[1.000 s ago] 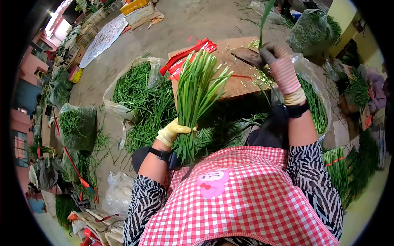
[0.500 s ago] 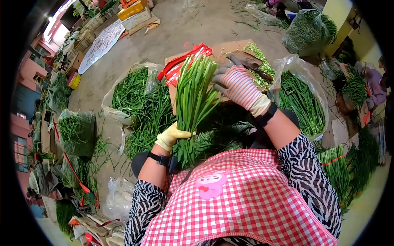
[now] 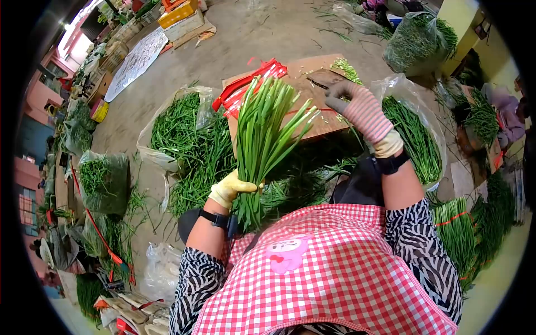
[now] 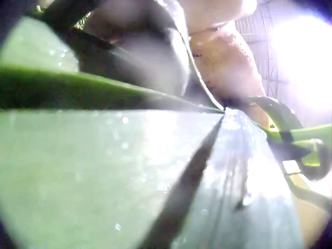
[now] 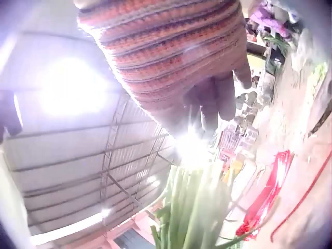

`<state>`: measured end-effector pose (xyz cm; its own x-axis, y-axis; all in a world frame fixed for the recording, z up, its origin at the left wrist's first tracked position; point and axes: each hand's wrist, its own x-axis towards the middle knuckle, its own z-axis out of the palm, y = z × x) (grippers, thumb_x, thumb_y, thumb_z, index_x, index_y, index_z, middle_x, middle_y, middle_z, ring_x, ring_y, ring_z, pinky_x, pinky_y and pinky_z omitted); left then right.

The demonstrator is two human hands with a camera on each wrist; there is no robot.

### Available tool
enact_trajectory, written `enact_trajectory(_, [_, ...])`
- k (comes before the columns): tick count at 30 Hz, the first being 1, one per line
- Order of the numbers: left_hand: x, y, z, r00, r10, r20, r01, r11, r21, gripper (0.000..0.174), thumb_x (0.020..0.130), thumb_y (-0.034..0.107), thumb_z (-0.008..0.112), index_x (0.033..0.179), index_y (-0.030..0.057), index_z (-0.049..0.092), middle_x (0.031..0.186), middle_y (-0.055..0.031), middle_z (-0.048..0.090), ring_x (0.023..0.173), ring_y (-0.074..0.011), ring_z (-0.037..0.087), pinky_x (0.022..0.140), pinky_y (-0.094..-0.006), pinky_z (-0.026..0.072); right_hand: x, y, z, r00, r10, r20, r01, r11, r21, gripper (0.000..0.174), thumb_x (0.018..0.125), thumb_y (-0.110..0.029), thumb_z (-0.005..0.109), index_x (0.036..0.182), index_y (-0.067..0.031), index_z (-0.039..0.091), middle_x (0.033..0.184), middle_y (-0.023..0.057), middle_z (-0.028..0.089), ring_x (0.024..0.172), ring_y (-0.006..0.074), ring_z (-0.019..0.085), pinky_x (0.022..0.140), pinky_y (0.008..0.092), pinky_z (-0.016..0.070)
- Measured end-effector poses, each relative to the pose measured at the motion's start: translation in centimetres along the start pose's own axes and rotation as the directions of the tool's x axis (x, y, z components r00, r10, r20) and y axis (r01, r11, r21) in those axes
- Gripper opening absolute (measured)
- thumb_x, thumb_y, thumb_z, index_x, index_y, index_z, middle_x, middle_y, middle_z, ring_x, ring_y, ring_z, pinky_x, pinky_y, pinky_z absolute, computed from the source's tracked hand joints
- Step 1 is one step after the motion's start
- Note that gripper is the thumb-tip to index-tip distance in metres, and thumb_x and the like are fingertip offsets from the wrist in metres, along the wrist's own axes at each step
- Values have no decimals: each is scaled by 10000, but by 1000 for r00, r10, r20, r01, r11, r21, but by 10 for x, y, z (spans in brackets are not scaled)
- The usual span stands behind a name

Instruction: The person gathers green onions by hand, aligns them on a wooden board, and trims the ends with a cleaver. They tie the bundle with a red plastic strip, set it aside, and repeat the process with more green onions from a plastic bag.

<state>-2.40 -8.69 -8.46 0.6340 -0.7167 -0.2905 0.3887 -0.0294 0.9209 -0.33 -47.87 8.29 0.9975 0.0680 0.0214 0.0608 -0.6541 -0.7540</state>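
A bunch of long green stalks [image 3: 262, 134], pale ends up, stands upright in the left hand [image 3: 230, 188], whose yellow-gloved fingers and thumb grip it low down. To the right of its splayed top, the right hand [image 3: 363, 110] in a striped glove hangs over the board [image 3: 312, 125], its dark fingertips apart from the stalks. In the right wrist view, the right hand's [image 5: 176, 62] fingers extend loosely above the pale stalk ends [image 5: 194, 202]. Broad blurred leaves [image 4: 93, 166] fill most of the left wrist view. A dark blade [image 3: 317, 83] lies near the right fingertips.
Red plastic strips [image 3: 251, 89] lie on the board's left side, and pale cut bits [image 3: 347, 70] at its far right corner. Open bags of greens stand left [image 3: 181, 131] and right [image 3: 410, 134] of the board. A red-tied bundle [image 3: 455, 223] is at the right.
The long leaf held up by the right hand a second ago is gone from it. That hand moved left to the bunch, then back right; some stalk tops now splay rightward.
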Motion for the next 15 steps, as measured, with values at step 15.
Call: enact_trajectory(15, [-6,2,1,987,-71,142,77,996,-41,456,681,240,884,1028,2,708,916,-82,708,800,-238,691,733,-380,567,68,44,31,945,14,327,-237,717,656,374,1024,-373,590,1127,-24,677,1061,74,737,972,171,710,902,329,583])
